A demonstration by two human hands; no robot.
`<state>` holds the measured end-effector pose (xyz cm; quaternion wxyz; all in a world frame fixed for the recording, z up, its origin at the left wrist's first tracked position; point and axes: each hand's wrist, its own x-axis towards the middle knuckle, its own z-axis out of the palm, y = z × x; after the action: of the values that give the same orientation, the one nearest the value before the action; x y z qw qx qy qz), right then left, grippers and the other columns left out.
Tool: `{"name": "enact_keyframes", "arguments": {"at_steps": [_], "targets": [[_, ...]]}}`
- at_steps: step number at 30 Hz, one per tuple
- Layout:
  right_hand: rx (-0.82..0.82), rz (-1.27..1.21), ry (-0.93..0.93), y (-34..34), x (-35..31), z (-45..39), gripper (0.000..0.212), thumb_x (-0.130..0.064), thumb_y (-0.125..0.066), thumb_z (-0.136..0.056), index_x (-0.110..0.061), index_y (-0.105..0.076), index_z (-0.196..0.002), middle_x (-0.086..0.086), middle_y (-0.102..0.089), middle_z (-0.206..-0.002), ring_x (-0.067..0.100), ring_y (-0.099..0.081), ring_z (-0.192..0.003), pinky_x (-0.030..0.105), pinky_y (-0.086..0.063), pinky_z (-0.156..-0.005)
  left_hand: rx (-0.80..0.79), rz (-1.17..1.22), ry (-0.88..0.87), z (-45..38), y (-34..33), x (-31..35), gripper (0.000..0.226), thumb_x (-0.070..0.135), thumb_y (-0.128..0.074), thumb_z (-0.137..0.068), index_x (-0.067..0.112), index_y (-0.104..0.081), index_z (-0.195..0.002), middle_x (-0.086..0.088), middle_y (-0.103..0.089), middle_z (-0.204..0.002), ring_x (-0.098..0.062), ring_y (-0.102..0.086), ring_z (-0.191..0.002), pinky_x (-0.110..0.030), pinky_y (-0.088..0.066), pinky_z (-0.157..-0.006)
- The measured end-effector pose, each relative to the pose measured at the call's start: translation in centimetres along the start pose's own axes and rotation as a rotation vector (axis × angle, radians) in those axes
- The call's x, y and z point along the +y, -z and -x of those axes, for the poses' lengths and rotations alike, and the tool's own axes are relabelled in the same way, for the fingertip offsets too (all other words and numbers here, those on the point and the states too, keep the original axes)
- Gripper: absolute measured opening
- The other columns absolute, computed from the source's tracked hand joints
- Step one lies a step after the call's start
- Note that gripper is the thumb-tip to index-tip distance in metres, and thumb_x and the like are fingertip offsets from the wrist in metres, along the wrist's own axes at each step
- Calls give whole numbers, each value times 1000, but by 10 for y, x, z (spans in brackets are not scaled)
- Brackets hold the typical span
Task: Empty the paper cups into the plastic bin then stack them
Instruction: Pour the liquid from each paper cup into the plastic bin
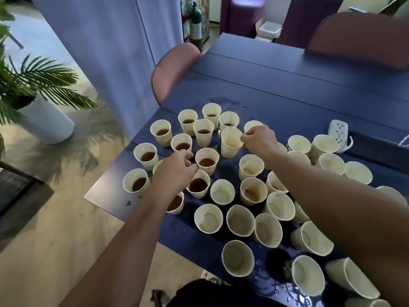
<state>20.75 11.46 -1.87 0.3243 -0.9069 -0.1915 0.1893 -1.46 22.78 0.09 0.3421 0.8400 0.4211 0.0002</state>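
Long dark-blue wooden surface [276, 85], wet in patches, ringed by rounded mauve chairs [172, 69], a potted palm [33, 85] on the floor to the left. Across the near end, a crowd of cream paper cups [221, 173] standing upright: those on the left holding brown liquid, those on the right and nearest mostly drained. A white power strip [338, 134] at the right edge of the cluster. No plastic bin anywhere in view; location cannot be told.

Right hand [259, 140], reaching over the middle of the cluster, grip closed in a pinch on the rim of one cream paper cup [230, 142], tilted and seemingly lifted clear of the surface, a thin brown residue inside. Left hand [174, 171] lower and to the left, fingers curled down among the full cups, touching or about to take the rim of a cup of brown liquid [198, 183] just beside it; whether anything is actually held cannot be told.

Probably mid-pickup. Full cups lying nearer the left hand, long axes upright, so best lifted straight up.
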Motion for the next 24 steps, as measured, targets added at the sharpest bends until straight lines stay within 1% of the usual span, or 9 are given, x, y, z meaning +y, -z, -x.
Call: {"name": "enact_keyframes", "arguments": {"at_steps": [3,5,6,8,10,13,17,19,24], "targets": [[-47,33,-41,-9,5,-4,19,-24,-63,-93,-9,-74,-88,8,-72,-85,25,-70,-78,37,-60,-74,-25,-64,26,-17,-4,3,43,33,-59,-98,25,-57,-140,3,-69,-126,-20,-63,-114,-38,-51,-91],[-75,78,-66,-13,8,-7,22,-25,-63,-92,-7,-74,-87,10,-72,-85,25,-69,-77,32,-56,-65,-43,-100,45,-27,-8,6,42,33,-58,-98,24,-57,-140,-1,-67,-128,-24,-63,-114,-41,-54,-93],[-97,110,-72,-14,9,-7,23,-27,-63,-92,-7,-73,-87,9,-71,-85,22,-67,-73,28,-51,-57,-52,-120,53,-32,-11,6,38,33,-57,-98,24,-59,-135,-2,-69,-124,-26,-64,-110,-43,-55,-92],[-132,157,-69,-14,11,-7,26,-30,-63,-94,-7,-72,-87,8,-69,-82,17,-62,-64,24,-43,-49,-64,-168,54,-44,-18,6,20,33,-56,-97,21,-65,-110,-5,-70,-104,-28,-65,-93,-45,-56,-82],[-125,173,-43,-11,11,-8,31,-33,-61,-96,-6,-72,-86,9,-70,-82,20,-63,-65,27,-49,-53,-80,-204,58,-55,-25,6,16,33,-54,-96,19,-61,-92,-7,-65,-88,-27,-63,-82,-41,-52,-70],[-86,149,16,-3,10,-5,33,-35,-56,-98,-9,-74,-93,8,-73,-88,23,-68,-77,36,-58,-71,-122,-238,84,-69,-32,7,17,34,-55,-100,18,-61,-97,-6,-63,-85,-24,-65,-82,-38,-51,-69],[-66,92,86,6,9,6,24,-33,-57,-99,-19,-71,-111,-2,-70,-97,10,-63,-79,25,-51,-64,-149,-216,119,-83,-40,5,19,30,-55,-100,13,-63,-98,-7,-66,-82,-23,-66,-78,-33,-45,-60],[-66,74,99,9,11,12,24,-32,-56,-99,-20,-70,-115,-4,-68,-101,11,-62,-82,23,-48,-62,-122,-209,143,-87,-43,5,19,27,-55,-100,12,-64,-94,-7,-68,-81,-22,-66,-75,-31,-40,-55],[-66,51,112,11,20,26,22,-31,-58,-99,-22,-69,-117,-4,-70,-108,12,-63,-89,20,-48,-63,-18,-194,145,-95,-45,3,17,27,-62,-97,11,-65,-93,-9,-70,-85,-26,-67,-80,-34,-44,-61]]}}
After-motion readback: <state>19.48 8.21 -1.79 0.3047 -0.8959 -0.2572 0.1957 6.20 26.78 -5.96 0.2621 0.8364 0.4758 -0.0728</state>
